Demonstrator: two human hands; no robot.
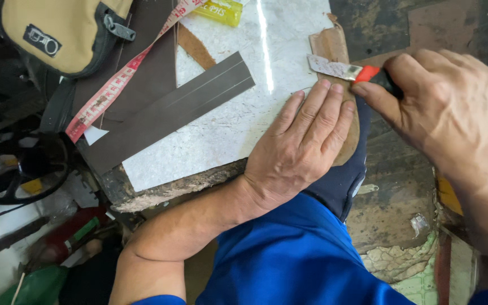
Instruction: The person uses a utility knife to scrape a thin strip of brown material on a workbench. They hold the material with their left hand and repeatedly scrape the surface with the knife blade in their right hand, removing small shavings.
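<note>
My left hand (303, 141) lies flat, fingers spread, pressing a brown leather piece (331, 46) onto the right edge of a white marble slab (221, 130). My right hand (444, 107) grips a knife with a red and black handle (368, 73). Its worn metal blade (331, 66) rests across the leather just beyond my left fingertips. Most of the leather under my left hand is hidden.
A dark brown leather strip (168, 113) lies diagonally on the slab, with a wider dark sheet (151, 68) behind it. A pink measuring tape (117, 82) crosses them. A tan bag (57, 31) sits top left, a yellow object (219, 10) at the top. Clutter lies lower left.
</note>
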